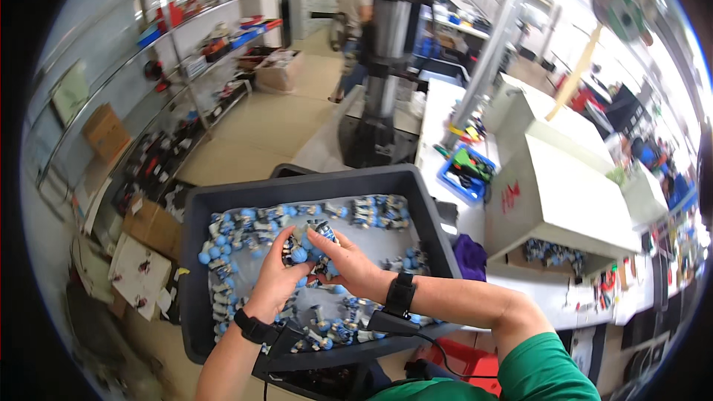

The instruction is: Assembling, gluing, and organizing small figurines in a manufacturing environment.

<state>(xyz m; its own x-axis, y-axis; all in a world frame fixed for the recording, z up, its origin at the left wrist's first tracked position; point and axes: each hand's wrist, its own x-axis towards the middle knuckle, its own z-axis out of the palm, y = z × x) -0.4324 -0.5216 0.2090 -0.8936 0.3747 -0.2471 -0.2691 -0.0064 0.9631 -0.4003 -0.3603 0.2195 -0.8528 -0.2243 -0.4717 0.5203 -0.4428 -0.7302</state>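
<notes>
Both hands are over a large dark grey plastic bin [312,184], above the figurines inside it. My left hand [276,276] is closed around small blue-and-white figurines [298,254] with round light-blue parts. My right hand [355,263], close beside it, has its thumb and fingers closed on figurines [324,232] of the same kind. The fingers partly cover them, so how many each hand has cannot be made out. Many similar figurines [379,212] lie along the sides of the bin and below my hands, on a pale liner.
Right of the bin, a white table holds a blue basket [451,191] of dark and green items, a white box [564,200] and purple cloth [469,256]. A metal column [382,96] stands behind the bin. Shelves [174,48] line the left; a person [350,0] stands far back.
</notes>
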